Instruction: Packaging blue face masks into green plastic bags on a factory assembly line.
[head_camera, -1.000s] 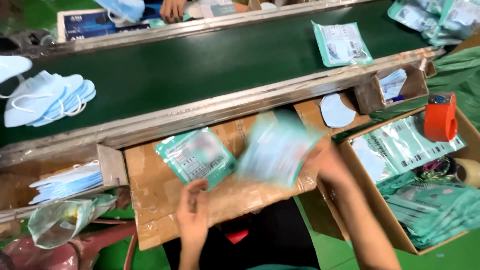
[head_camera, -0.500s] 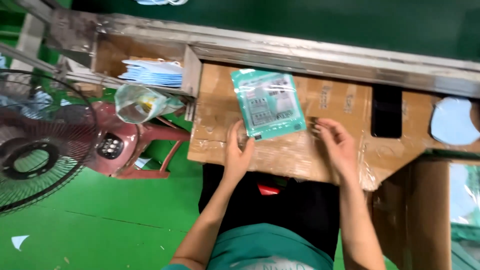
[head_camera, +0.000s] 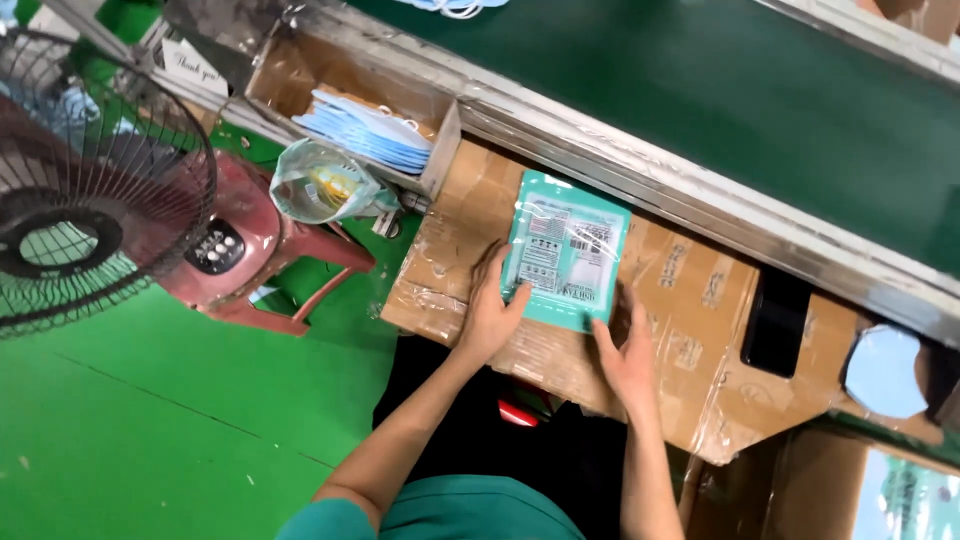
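Flat hands (head_camera: 490, 315) (both) on teal packet (head_camera: 565, 250)

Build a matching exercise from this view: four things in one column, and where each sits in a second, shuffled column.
Things:
1. flat teal printed pouch
2. stack of pale blue face masks
3. dark wire-guard fan
4. crumpled clear plastic bag

Places:
A. standing on the green floor at far left
B. on the red plastic stool
C. on the taped cardboard worktop, under both hands
D. in the open cardboard tray beside the conveyor

Pairs: 1-C, 2-D, 3-A, 4-B
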